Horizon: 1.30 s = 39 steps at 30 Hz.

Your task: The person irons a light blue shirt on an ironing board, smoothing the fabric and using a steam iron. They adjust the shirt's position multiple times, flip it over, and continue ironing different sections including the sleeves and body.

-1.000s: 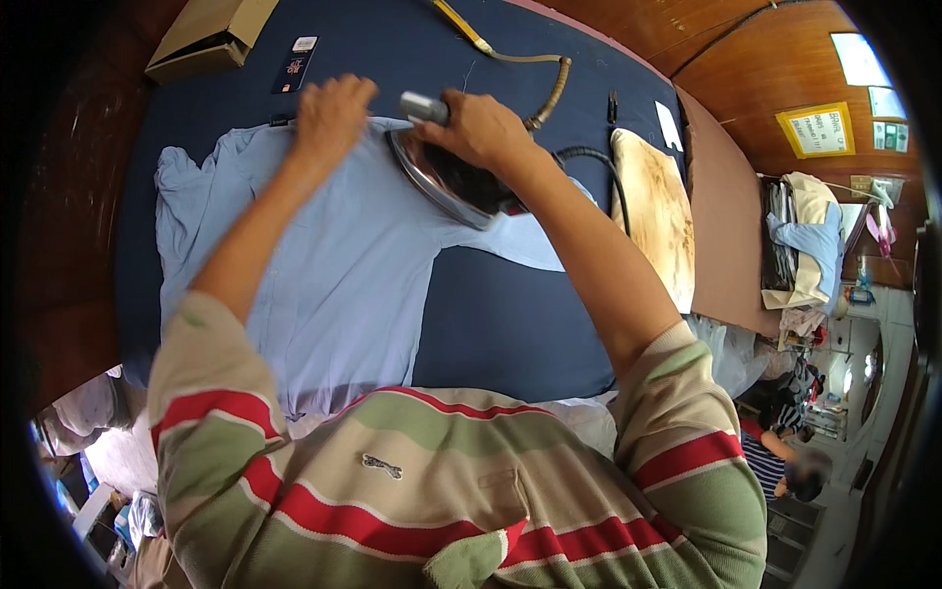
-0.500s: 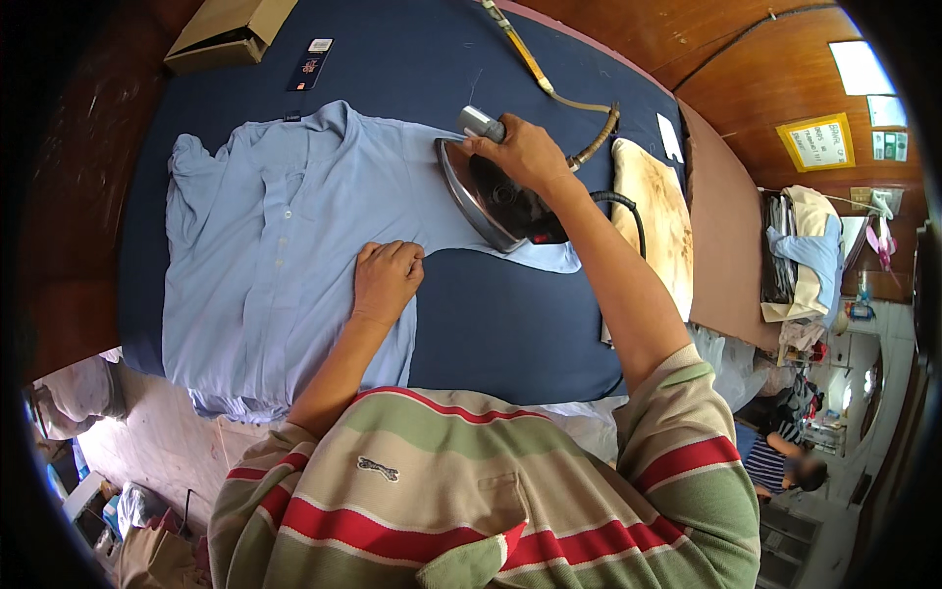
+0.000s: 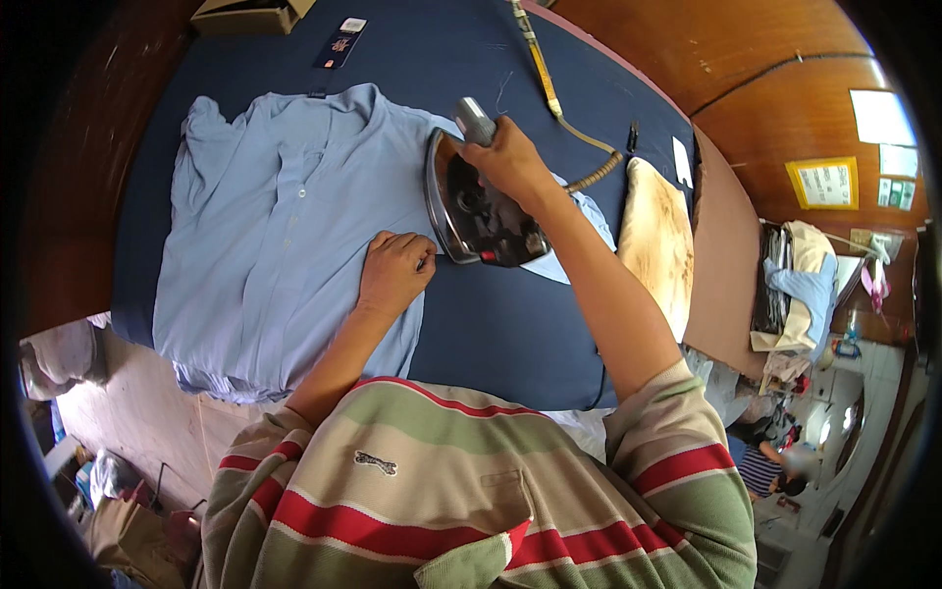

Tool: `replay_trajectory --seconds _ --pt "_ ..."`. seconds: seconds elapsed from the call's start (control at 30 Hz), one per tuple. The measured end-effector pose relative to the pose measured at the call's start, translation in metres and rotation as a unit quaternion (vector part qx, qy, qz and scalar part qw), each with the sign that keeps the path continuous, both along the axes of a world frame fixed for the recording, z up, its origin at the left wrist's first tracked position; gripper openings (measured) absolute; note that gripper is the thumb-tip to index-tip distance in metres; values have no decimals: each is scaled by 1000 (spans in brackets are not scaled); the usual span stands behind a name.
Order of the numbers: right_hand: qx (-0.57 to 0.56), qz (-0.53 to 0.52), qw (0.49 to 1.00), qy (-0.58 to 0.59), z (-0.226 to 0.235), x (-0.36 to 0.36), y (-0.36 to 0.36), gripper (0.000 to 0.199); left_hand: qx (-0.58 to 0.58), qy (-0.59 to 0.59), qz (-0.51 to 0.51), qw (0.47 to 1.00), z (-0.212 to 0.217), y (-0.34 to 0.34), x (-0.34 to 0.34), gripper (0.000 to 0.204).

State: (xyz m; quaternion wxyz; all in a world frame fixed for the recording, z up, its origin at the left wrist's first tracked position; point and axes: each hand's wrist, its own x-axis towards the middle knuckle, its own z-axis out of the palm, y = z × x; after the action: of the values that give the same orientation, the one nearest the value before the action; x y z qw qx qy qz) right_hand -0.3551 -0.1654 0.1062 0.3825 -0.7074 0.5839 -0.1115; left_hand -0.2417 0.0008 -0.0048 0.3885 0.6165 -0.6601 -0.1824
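Note:
A light blue buttoned shirt (image 3: 255, 236) lies spread on the dark blue covered table, collar toward the far side. My right hand (image 3: 512, 165) is wrapped round the handle of a steam iron (image 3: 483, 214). The iron is over the shirt's right-hand sleeve and hides much of it; I cannot tell whether its plate touches the cloth. The sleeve's end (image 3: 595, 214) shows past my right forearm. My left hand (image 3: 394, 270) rests closed on the shirt's side just below that sleeve, fingers curled against the cloth.
A ribbed hose (image 3: 595, 175) runs near the iron. Beyond my right forearm lies a scorched cream pad (image 3: 655, 245). A dark tag (image 3: 341, 44) and a cardboard box (image 3: 250, 17) are at the far left. Clothes hang (image 3: 800, 280) at right; another person (image 3: 760, 469) is farther off.
My right hand has drawn the iron a little left and turned it, uncovering more of the sleeve's end. My left hand stays on the shirt. The whole view has shifted slightly.

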Motion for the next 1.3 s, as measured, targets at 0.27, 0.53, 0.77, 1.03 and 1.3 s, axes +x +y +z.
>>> replay_trajectory --seconds 0.27,0.53,0.77,1.03,1.3 --pt "38 44 998 1 11 1 -21 51 1 -17 15 1000 1 -2 0 5" --pt "65 6 998 17 35 -103 24 54 -15 -12 20 1000 -1 -1 0 6" --pt "59 -76 995 -17 14 -162 38 46 -34 -41 36 998 -3 0 5 6" --pt "21 45 998 39 25 -92 24 41 -24 -34 33 999 2 -1 9 7" --pt "-50 203 978 20 9 -65 -11 42 -24 -35 6 999 1 -1 7 8"
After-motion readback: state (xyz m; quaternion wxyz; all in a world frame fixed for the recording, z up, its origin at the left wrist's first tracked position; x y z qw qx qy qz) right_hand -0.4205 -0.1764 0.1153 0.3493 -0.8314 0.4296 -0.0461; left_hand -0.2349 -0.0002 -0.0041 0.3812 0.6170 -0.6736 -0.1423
